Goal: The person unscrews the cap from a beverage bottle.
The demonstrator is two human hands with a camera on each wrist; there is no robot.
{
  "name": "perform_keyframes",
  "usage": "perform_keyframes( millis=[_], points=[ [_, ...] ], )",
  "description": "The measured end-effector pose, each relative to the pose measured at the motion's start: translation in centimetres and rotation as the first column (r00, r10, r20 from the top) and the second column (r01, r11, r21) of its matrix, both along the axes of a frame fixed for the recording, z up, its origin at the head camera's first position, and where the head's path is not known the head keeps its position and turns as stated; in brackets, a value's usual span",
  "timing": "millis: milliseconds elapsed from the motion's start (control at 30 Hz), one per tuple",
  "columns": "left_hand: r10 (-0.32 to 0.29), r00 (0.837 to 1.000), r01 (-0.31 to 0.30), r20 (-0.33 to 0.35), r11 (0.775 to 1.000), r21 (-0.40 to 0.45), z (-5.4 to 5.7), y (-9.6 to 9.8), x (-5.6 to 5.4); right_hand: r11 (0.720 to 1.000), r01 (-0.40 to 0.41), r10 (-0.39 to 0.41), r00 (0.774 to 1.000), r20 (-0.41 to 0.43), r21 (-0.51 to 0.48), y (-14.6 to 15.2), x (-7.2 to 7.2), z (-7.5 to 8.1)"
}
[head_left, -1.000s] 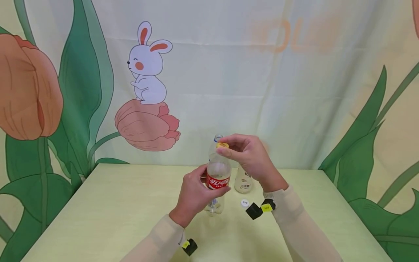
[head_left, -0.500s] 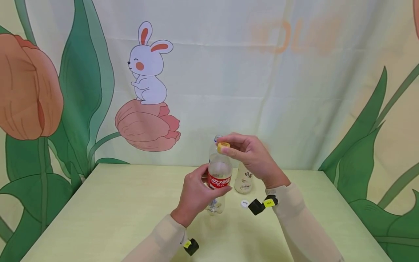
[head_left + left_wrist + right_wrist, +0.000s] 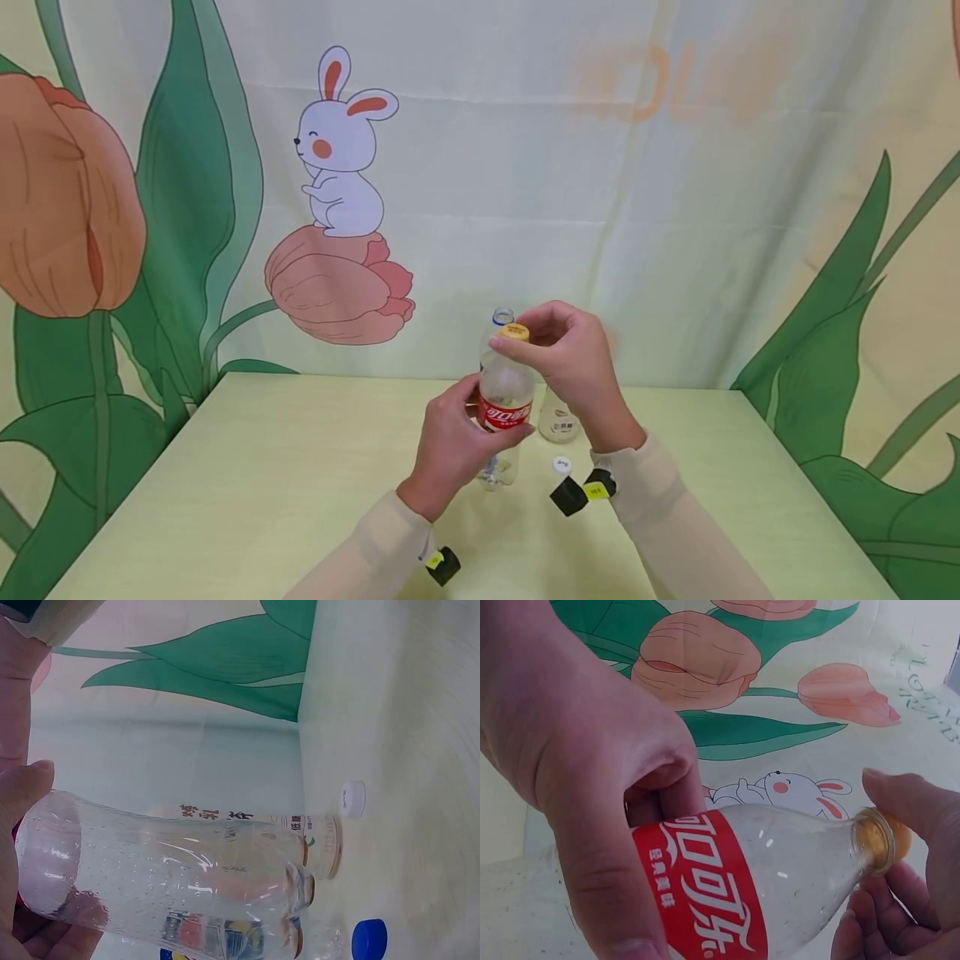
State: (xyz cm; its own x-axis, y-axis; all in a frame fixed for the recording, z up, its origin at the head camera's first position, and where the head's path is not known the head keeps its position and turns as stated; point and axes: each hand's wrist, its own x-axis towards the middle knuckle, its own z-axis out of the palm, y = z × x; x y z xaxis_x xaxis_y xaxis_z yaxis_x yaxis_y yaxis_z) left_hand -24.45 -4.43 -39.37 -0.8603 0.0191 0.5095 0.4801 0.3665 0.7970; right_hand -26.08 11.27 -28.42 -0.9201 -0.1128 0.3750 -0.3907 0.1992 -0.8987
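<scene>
Tilted in front of me is a clear plastic bottle (image 3: 506,385) with a red label, and my left hand (image 3: 450,442) grips it around that label. Droplets cling inside its lower part in the left wrist view. A yellow cap (image 3: 514,332) sits at the bottle's mouth. My right hand (image 3: 577,358) pinches this cap between thumb and fingers. From the right wrist view, the cap (image 3: 902,838) covers the neck opening, with the thumb above it and the fingers curled below.
Behind the held bottle stands another clear bottle (image 3: 503,316), uncapped, with a blue neck ring. A printed bottle (image 3: 558,421) is to its right. On the pale table (image 3: 285,492) lie a white cap (image 3: 562,465) and a blue cap (image 3: 369,940). A patterned curtain (image 3: 480,167) hangs behind.
My right hand has turned with its wrist swinging down and left, and its fingers have shifted around the yellow cap. The bottle has moved slightly right in the left hand.
</scene>
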Motion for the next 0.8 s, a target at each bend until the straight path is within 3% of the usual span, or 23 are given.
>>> perform_keyframes(
  millis=[133,300,567,800],
  points=[
    [0.001,1.000,-0.001,0.009,1.000,0.004,-0.1,0.1,0.0,0.998,0.060,-0.060,0.998,-0.011,0.015,-0.2,0.2,0.1],
    [0.008,1.000,-0.008,0.006,1.000,-0.010,-0.2,0.0,0.0,0.997,0.059,-0.058,0.997,-0.044,0.039,-0.1,0.4,0.1],
    [0.003,1.000,-0.002,0.007,1.000,-0.020,-0.1,-0.1,0.1,0.994,-0.012,0.020,0.997,-0.074,0.106,0.6,-0.2,0.1],
    [0.005,1.000,-0.004,0.022,1.000,-0.021,-0.1,-0.1,0.0,0.975,-0.111,0.130,0.987,-0.089,0.194,1.3,-1.0,0.2]
  ],
)
